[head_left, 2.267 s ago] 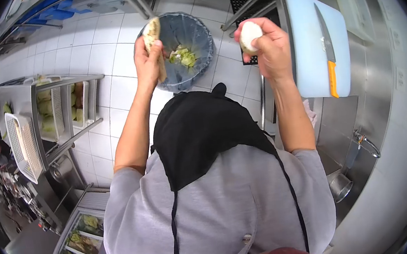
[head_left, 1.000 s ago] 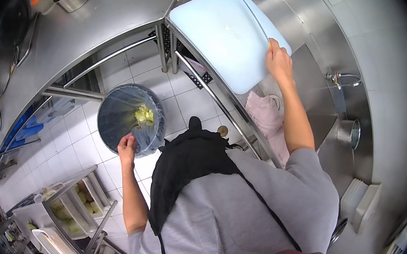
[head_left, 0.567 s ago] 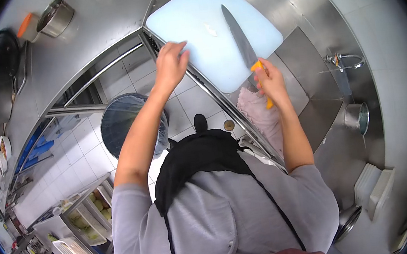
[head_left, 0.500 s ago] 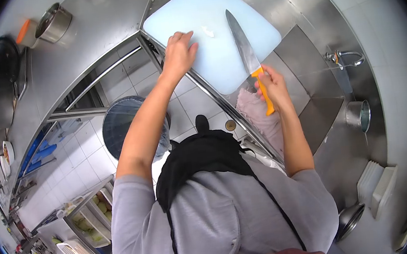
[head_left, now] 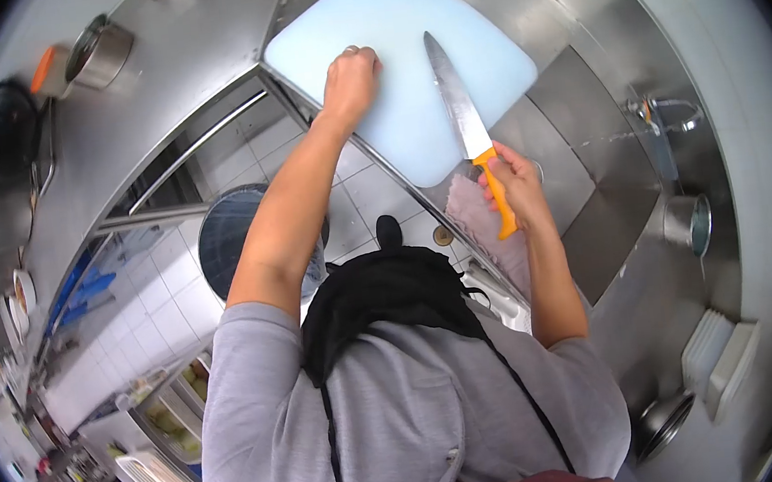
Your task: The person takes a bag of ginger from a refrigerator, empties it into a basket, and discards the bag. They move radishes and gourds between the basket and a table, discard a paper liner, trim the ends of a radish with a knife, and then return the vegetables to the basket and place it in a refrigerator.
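A white cutting board (head_left: 399, 6) lies at the top middle of the head view. Over its left part is my left hand (head_left: 354, 84), closed with the fingers curled in; whatever they hold is hidden. My right hand (head_left: 518, 188) is wrapped round the orange handle of a large kitchen knife (head_left: 458, 103). The blade extends over the right part of the board, its tip pointing away from me. Beneath the knife handle, by the board's near corner, rests a pale pink cloth (head_left: 478, 217).
Right of the board are a steel sink (head_left: 594, 205) and a faucet (head_left: 669, 114). A metal pot (head_left: 688, 220) stands beyond, with white trays (head_left: 723, 356) nearer. A lined bin (head_left: 225, 234) is on the floor at left. Pots (head_left: 100, 55) sit on the left counter (head_left: 165, 66).
My left hand has closed from spread fingers, and the white scrap on the board is out of sight. The knife and my right hand have shifted slightly toward me.
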The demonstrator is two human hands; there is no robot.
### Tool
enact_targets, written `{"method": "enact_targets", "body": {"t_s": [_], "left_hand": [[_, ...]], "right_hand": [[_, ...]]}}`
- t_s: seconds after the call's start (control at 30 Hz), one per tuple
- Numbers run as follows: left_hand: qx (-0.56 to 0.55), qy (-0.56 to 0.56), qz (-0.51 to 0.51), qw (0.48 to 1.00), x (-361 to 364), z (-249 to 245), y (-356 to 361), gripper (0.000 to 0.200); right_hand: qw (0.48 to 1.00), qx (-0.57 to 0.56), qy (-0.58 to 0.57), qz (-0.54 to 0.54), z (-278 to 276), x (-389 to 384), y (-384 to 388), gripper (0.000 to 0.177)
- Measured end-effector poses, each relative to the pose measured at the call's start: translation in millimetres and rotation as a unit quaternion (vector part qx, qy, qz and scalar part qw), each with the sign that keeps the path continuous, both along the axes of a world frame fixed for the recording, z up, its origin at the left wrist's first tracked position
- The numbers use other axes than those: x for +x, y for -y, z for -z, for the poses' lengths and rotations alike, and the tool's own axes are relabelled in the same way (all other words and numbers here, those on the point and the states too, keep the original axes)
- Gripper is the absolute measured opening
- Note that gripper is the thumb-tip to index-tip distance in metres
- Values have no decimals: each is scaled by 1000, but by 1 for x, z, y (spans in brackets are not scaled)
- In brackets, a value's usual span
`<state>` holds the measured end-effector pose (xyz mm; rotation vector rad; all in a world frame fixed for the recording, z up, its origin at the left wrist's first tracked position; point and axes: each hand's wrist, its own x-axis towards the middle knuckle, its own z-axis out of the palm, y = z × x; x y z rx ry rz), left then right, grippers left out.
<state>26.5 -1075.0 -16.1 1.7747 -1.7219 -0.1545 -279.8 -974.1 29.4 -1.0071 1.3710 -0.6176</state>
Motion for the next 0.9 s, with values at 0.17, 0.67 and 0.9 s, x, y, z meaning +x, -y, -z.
{"method": "enact_targets", "body": {"t_s": [0.17,0.67,0.9], "left_hand": [[8,-219,-73,973,28,-2,-119,12],[15,-480,-448,754,169,159,-372,52],[177,-318,-474,802,134,181,-509,31]], "right_hand": [[904,-343,-231,-111,26,-2,40,43],[655,-529,-495,-215,12,90,120,37],[613,-612,-474,-156,9,72,116,41]]}}
